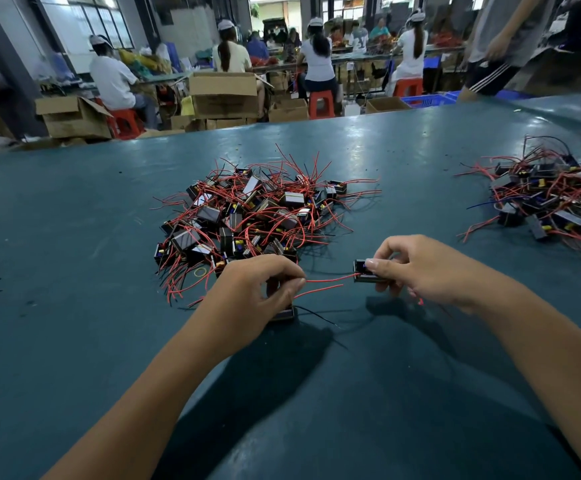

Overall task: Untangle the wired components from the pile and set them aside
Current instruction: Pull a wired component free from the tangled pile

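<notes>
Hands worked at the near edge of the pile (254, 216) on the green table (74, 237). Left hand (251, 289) had fingers curled, thumb and forefinger pinching a red wire (330, 279), with a black component (283, 314) tucked under the palm. Right hand (424, 271) pinched a second black component (365, 271) between thumb and fingers, just right of the left hand; the red wire ran between them. Second heap (552, 199) lay far right, well apart. Seated workers (316, 60) and cardboard boxes (223, 95) were far behind.
</notes>
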The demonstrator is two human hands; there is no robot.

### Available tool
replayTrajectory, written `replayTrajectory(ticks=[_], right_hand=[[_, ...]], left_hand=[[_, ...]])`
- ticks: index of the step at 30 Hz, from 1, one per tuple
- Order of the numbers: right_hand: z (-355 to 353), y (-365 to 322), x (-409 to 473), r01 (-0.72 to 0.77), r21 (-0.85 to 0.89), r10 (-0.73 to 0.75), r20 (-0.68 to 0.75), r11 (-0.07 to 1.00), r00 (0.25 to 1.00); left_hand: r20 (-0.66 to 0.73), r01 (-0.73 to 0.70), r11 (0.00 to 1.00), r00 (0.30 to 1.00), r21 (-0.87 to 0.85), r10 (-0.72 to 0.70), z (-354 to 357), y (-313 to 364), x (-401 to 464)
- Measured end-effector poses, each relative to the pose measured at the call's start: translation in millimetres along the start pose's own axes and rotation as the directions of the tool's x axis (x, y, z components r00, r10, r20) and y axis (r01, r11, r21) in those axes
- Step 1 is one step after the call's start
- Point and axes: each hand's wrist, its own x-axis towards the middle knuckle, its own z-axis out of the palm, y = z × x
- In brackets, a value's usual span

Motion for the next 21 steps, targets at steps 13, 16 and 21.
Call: replayTrajectory(ticks=[13,16,21], right_hand=[[-6.5,-0.8,3.0,0.092,0.139,-0.082,-0.081,0.986,0.993],[-14.1,3.9,7.1,0.067,0.227,-0.032,-0.152,0.972,0.988],[-12.7,17.5,11.3,-0.046,-0.008,0.045,-0.121,0.999,0.992]], left_hand=[[-0.194,-0.048,0.997,0.980,-0.064,0.034,-4.0,5.3,5.4],[-0.196,0.054,0.988,0.977,-0.142,-0.082,-6.6,2.0,5.0],[0.178,0.189,0.973,0.961,0.133,-0.211,-6.2,-17.0,1.9]])
